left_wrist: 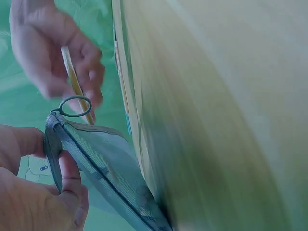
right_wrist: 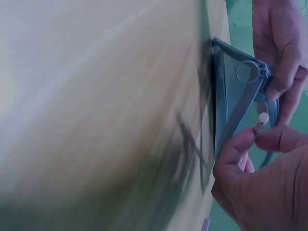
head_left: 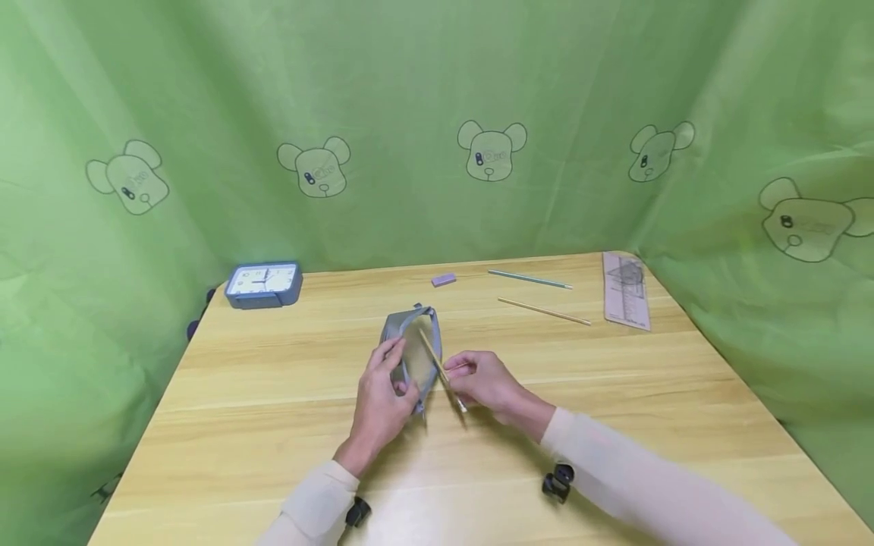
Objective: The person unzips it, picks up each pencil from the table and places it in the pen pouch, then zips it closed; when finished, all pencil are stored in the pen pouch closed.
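Near the middle of the table, my left hand [head_left: 385, 394] grips the edge of a grey-blue zippered mesh pouch [head_left: 396, 326], whose mouth stands open toward the right. In the left wrist view a ring pull [left_wrist: 75, 107] hangs at the end of the pouch's zip. Between thumb and fingers, my right hand [head_left: 486, 381] pinches a yellow pencil [head_left: 437, 359]. The pencil slants, its far end over the pouch's mouth and its eraser end toward me. The right wrist view shows the white eraser tip [right_wrist: 263, 118] beside the pouch. What the pouch holds is hard to make out.
A blue clock [head_left: 263, 284] stands at the back left. Behind the pouch lies a purple eraser [head_left: 444, 280], with a teal pencil [head_left: 529, 279] and a tan pencil [head_left: 543, 311] to its right. A clear ruler set [head_left: 626, 290] lies near the right edge. Green curtains surround the table.
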`<state>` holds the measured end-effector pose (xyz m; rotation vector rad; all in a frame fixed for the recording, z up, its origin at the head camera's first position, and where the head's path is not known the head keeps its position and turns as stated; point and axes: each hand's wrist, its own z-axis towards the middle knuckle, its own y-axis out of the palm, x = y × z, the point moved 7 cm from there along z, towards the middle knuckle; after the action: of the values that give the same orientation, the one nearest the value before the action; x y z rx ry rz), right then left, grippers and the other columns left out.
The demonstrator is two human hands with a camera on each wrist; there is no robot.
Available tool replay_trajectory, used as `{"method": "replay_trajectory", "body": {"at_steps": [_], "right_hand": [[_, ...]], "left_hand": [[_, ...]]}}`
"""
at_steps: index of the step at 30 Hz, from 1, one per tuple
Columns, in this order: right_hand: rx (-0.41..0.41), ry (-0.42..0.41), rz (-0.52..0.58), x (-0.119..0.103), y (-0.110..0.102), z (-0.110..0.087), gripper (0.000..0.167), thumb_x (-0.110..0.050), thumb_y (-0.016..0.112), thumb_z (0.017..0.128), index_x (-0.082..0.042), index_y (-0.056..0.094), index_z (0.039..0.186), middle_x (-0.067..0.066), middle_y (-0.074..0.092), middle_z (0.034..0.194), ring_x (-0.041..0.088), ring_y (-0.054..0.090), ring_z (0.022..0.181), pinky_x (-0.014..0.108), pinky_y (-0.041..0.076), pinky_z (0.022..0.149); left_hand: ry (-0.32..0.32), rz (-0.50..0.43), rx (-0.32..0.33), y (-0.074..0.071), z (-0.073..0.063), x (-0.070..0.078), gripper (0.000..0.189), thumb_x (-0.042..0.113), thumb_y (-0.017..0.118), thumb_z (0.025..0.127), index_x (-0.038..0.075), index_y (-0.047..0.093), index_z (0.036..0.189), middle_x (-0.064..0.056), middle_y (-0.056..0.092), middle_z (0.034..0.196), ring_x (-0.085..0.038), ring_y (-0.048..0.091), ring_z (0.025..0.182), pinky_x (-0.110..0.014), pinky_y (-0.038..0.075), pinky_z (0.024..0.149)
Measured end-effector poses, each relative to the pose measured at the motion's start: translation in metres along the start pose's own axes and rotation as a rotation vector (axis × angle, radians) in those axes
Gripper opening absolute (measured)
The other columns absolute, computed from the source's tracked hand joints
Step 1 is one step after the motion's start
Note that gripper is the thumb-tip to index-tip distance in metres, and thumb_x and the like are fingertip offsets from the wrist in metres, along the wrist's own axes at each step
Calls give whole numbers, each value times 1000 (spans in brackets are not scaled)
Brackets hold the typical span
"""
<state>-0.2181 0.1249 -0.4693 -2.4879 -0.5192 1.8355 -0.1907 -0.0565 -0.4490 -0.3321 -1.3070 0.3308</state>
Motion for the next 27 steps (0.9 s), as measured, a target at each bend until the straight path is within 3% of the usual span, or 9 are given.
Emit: {"method": "replay_trajectory", "body": {"at_steps": [4, 8, 17, 21, 27], "right_hand": [[44, 24, 42, -10, 15, 15, 43, 8, 64, 87, 8, 64, 130, 9, 70, 91, 10, 57, 65, 19, 52, 58], [89, 13, 38, -19, 29, 26, 34, 5, 69, 89, 6, 68, 123, 12, 75, 94, 10, 59, 63, 19, 54, 55], [124, -6, -138, -24, 49, 41, 23, 2, 69, 86, -1, 78, 107, 11, 79, 99, 13, 65, 76, 19, 55, 59], [130, -69, -266, -24, 49, 41, 21, -3, 71, 91, -5, 82, 109, 10, 82, 105, 16, 71, 89, 20, 59, 69], [122, -268, -303, -30, 27, 34, 22, 7, 70, 93, 2, 76, 114, 16, 80, 108, 24, 76, 98, 31, 67, 89]], "left_hand": [[13, -6, -17, 6, -1, 4, 76, -10, 73, 86, -8, 46, 157, -17, 45, 166, -7, 60, 76, -17, 60, 65], [23, 11, -25, 10, -1, 6, 76, -11, 73, 85, -8, 47, 156, -17, 47, 165, -10, 60, 77, -17, 59, 63], [49, 25, 22, 4, 2, 4, 72, -11, 75, 84, -10, 51, 152, -18, 50, 161, -3, 57, 71, -17, 58, 61], [37, 25, 15, 1, 2, 3, 74, -10, 74, 84, -8, 50, 154, -17, 49, 163, -1, 57, 71, -16, 58, 62], [14, 9, 28, -6, 4, -1, 76, -10, 74, 84, -6, 49, 156, -15, 47, 165, -3, 58, 75, -16, 60, 65]]}}
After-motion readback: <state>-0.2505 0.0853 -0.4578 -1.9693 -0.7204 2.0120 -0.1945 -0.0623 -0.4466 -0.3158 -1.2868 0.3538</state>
